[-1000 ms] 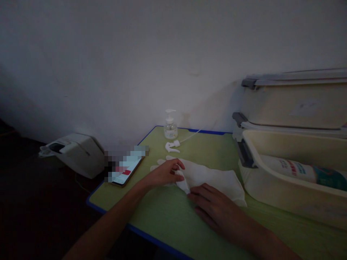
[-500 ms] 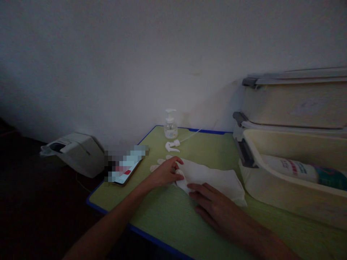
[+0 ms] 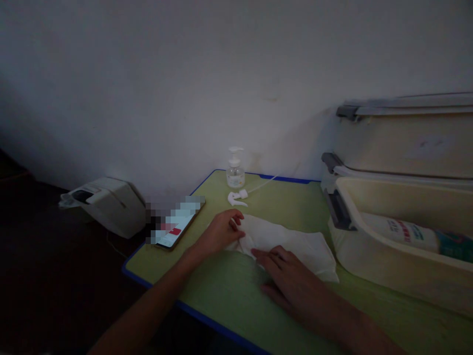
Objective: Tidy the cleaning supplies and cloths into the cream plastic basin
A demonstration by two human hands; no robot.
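Observation:
A white glove (image 3: 284, 236) lies across the green tabletop, its wide cuff pointing right. Over its finger end is my left hand (image 3: 223, 230), curled, with thumb and fingertips pinching the fabric near the glove's thumb. The glove's fingers are mostly hidden behind this hand. My right hand (image 3: 291, 276) rests palm down at the glove's near edge, fingers reaching forward and left onto the cloth, thumb apart on the table side. A short gap separates the two hands' fingertips.
Behind the glove are a white spray nozzle (image 3: 237, 197) with a tube and a clear pump bottle (image 3: 235, 175). A phone (image 3: 181, 222) lies left. At right, a cream bin (image 3: 369, 261) holds a white-and-green package (image 3: 414, 231). The blue table edge (image 3: 207, 318) is near me.
My left hand has shifted slightly over the glove's fingers, which showed before. The raised flap of fabric now lies flatter. My right fingertips have slid a little left, and the view has shifted slightly.

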